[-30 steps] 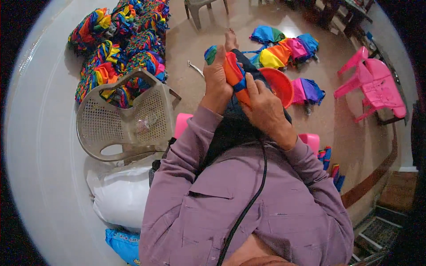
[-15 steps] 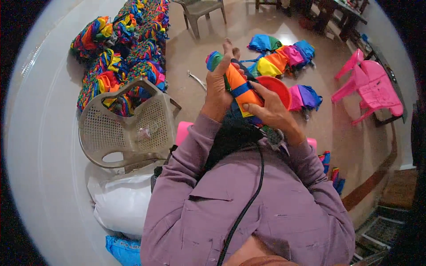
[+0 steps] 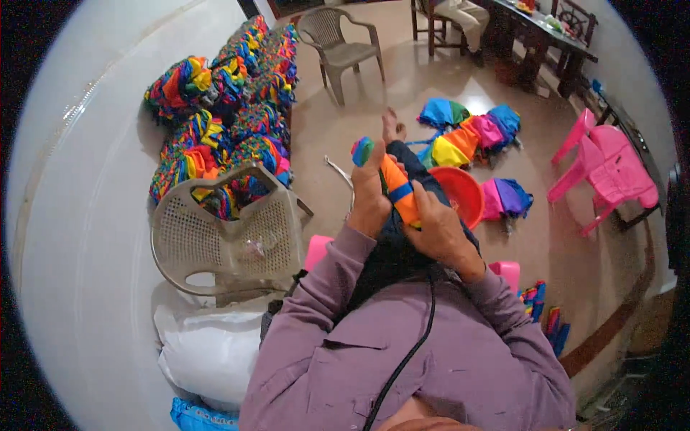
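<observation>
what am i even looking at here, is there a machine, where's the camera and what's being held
There is no machine: these are a person's own bare hands. The camera is the left of two worn on the head, looking down; its wide fisheye lens bends straight edges. The left hand has its grip around a rolled rainbow bundle, while the right hand holds its lower part, beside a dark blue band. On the floor beyond are more rainbow fabric pieces, a red bowl and a pink chair.
</observation>
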`<state>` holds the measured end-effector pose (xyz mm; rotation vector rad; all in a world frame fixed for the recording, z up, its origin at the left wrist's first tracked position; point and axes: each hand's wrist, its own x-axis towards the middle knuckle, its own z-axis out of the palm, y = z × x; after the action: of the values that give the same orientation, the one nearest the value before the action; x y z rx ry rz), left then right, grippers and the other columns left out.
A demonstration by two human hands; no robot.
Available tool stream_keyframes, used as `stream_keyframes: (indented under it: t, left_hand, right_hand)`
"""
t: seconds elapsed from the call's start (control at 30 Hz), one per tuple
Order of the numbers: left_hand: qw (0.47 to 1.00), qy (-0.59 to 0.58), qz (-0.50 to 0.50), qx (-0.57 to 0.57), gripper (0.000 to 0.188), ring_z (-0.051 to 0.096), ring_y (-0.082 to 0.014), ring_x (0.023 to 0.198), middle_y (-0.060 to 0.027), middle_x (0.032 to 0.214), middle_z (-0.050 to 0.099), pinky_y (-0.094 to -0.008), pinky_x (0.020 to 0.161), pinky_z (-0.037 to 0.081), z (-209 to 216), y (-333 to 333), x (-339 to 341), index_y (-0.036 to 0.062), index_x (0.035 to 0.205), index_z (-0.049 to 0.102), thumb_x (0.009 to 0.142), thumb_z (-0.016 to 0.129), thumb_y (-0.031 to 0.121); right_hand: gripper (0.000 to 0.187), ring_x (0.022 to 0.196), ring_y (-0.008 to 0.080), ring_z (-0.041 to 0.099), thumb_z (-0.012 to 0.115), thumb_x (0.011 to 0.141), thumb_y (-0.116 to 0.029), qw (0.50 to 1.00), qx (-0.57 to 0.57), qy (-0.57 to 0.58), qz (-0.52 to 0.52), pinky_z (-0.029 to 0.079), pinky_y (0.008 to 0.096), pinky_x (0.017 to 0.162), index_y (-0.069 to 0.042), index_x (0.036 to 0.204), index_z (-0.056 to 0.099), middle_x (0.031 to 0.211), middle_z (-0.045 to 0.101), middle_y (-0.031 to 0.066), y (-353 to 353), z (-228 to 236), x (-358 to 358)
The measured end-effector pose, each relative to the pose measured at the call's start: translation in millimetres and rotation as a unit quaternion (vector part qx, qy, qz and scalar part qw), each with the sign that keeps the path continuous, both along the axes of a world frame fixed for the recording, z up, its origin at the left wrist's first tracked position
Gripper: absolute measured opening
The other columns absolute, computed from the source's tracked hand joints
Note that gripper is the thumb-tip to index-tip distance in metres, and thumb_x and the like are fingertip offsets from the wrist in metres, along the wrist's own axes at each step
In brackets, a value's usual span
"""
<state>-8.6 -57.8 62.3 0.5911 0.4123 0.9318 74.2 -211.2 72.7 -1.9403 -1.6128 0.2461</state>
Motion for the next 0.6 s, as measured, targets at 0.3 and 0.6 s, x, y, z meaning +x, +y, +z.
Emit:
stream_keyframes:
  t: [0.3,0.6]
  left_hand:
    - [0.999,-0.022,-0.046,0.008,0.031,0.068,-0.0214,0.074,-0.0068,0.080,0.065,-0.0373,0.069,0.059,14,-2,-4,0.0107,0.100,0.058,0.094,0.074,0.037]
    - [0.995,-0.067,-0.053,0.041,0.040,0.068,-0.0226,0.075,-0.0091,0.087,0.065,-0.0375,0.068,0.059,32,-12,-9,0.0097,0.116,0.052,0.098,0.068,0.041]
  right_hand:
    - [0.064,0.101,0.0321,0.067,0.076,0.082,-0.019,0.971,0.077,0.205,0.093,0.054,0.0385,0.084,0.003,0.137,0.051,0.111,0.067,0.0190,2,1,24]
    - [0.055,0.089,0.0124,0.065,0.072,0.085,-0.025,0.848,-0.022,0.505,0.158,0.053,0.0272,0.077,0.002,0.130,0.056,0.103,0.068,0.0056,-2,8,34]
